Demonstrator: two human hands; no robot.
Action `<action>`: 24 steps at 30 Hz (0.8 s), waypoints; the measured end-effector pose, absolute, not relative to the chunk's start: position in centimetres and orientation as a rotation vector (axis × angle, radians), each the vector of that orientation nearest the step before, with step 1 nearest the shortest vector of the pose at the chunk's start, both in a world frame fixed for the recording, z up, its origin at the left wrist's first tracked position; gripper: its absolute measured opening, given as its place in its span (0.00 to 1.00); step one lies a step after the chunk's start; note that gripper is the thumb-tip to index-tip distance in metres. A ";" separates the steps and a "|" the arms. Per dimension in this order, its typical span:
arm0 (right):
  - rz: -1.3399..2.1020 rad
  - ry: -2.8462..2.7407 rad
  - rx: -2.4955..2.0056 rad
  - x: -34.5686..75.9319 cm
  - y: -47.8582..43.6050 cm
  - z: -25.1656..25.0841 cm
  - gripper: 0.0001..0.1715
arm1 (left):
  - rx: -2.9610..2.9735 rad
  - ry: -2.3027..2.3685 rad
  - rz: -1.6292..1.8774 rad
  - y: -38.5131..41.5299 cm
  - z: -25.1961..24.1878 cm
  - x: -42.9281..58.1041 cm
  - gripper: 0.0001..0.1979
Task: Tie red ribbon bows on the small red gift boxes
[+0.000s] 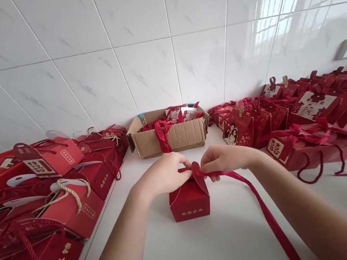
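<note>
A small red gift box [189, 204] with gold characters on its front stands upright on the white tabletop, its rounded top tab sticking up. A dark red ribbon [263, 204] runs past the tab and trails down the right side toward the near edge. My right hand [224, 159] is closed, pinching the ribbon just right of the tab. At the tab's left, my left hand [169, 173] is closed with fingertips pinched on a short stretch of ribbon. Its fingertips are partly hidden by the hand itself.
Behind the box, a cardboard box [175, 138] holds ribbon and printed cards. Many red gift boxes with rope handles [82, 204] crowd the left. More red boxes [310, 108] stand at the right, one with a ribbon bow [306, 133]. A tiled wall [147, 76] closes off the back.
</note>
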State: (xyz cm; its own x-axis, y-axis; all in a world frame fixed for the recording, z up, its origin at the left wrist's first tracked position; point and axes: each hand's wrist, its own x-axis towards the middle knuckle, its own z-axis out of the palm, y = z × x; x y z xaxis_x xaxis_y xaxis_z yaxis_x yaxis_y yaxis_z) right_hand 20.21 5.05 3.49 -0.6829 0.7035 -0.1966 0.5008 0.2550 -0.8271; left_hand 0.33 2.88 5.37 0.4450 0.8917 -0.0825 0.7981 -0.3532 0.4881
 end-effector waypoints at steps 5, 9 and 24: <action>1.364 -2.299 -1.169 20.3 5.1 3.5 0.15 | 2.193 1.408 0.275 3.0 5.0 0.3 0.12; 1.327 -2.306 -1.189 20.4 5.1 3.4 0.15 | 2.179 1.385 0.251 3.2 4.9 0.2 0.13; 1.202 -2.090 -0.765 18.8 4.8 3.1 0.20 | 2.191 1.485 0.589 1.7 6.5 0.4 0.13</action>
State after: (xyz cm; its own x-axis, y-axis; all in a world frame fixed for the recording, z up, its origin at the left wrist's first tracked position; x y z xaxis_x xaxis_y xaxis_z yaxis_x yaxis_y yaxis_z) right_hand 18.85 4.78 3.06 -0.6522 0.7275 0.2132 0.1818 0.4231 -0.8877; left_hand 0.43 1.67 6.52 0.3373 0.9353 0.1068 0.7542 -0.3364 0.5639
